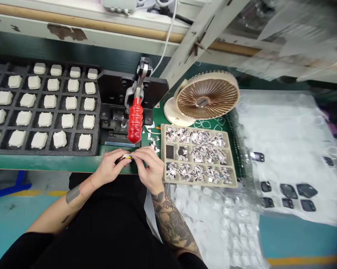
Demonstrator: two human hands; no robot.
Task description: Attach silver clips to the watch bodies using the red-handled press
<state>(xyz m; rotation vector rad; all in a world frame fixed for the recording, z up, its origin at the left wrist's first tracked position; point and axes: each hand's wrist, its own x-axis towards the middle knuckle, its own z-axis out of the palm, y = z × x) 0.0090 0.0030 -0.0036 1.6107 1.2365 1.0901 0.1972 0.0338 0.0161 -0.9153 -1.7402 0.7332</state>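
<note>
Both hands meet at the table's front edge, just below the red-handled toggle clamp. My left hand is closed around a small flat part with a pale top and a yellow strip along its side. My right hand pinches at the right end of the same part with thumb and fingertips. The fingers cover most of it, so its exact kind is hidden. Beside my right hand stands a beige compartment box holding many small silvery pieces.
A black foam tray with rows of cream square cases lies at left. Behind the box stands a beige fan. Loose silvery scraps lie by the clamp. Plastic sheets at right carry several dark cases.
</note>
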